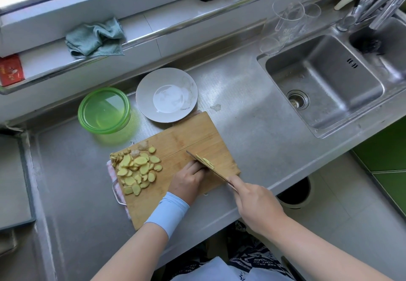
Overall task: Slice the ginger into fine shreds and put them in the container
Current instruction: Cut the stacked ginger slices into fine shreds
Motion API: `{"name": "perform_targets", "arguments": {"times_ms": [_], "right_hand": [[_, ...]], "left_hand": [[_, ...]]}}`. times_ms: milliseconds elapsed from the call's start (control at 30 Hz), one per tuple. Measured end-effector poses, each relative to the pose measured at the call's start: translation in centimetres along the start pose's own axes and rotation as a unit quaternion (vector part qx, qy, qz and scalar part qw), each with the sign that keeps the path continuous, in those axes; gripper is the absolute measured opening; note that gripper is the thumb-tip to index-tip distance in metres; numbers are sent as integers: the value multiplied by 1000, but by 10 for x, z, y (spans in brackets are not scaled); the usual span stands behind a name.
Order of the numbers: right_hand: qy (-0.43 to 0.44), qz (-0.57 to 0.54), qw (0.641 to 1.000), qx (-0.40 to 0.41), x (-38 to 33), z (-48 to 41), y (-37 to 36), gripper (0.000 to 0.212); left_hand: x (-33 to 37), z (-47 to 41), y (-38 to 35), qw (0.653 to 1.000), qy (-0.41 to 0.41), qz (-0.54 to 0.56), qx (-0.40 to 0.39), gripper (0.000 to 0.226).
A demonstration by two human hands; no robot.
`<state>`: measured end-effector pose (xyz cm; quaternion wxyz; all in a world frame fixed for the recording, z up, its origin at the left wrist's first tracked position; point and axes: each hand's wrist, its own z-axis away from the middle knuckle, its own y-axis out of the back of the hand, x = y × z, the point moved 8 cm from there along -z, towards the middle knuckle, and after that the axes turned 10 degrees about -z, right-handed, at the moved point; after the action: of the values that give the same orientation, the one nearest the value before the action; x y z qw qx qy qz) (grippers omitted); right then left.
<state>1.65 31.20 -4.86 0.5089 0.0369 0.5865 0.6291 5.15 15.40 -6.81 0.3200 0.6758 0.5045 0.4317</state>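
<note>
Over the near right corner of the cutting board [191, 135], both hands meet at the knife [206, 166]. The right hand [256, 204] is clamped round the handle, which is almost wholly hidden in its grip. From there the blade runs slantwise toward the board's middle, edge down on the wood. The left hand [187, 179] sits tight against the blade's left flat, knuckles bent and fingertips tucked under. I take that for the usual guard, with the knuckles steering the blade and the tips kept clear of the edge. Whether it pins a stack of ginger beneath those fingers I cannot tell, since hand and blade cover the spot. A few pale ginger bits [205, 161] cling to the blade's upper side.

The ginger slices [137, 171] lie in a loose heap at the board's left edge, apart from the knife, with knobbly offcuts at the heap's far side. Parked there, they leave the cutting corner free and can be drawn over a few at a time. By my reckoning, most of the shredding is yet to do.

A checked cloth [111, 172] peeps out under the board's left edge, likely to stop it sliding on the steel tabletop [241, 109]. Just beyond the board's far left side stands the green container [104, 110], with no shreds in it that I can see, within easy reach. A grey plate [167, 95] sits beside it at the board's far corner. The sink [325, 83] is set into the tabletop's right end.
</note>
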Motion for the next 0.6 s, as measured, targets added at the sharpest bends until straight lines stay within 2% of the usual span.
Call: {"name": "perform_targets", "arguments": {"times_ms": [200, 467, 533, 600], "right_hand": [[-4, -6, 1000, -7, -10, -26, -4, 15], [20, -9, 1000, 6, -13, -21, 0, 21], [17, -3, 1000, 1, -6, -10, 2, 23], [9, 1, 1000, -2, 2, 1, 4, 24]], "left_hand": [[-2, 0, -2, 1000, 8, 8, -17, 26], [-2, 2, -1, 1000, 6, -8, -8, 23], [0, 2, 1, 1000, 4, -15, 6, 28], [2, 2, 3, 1000, 5, -13, 18, 42]]}}
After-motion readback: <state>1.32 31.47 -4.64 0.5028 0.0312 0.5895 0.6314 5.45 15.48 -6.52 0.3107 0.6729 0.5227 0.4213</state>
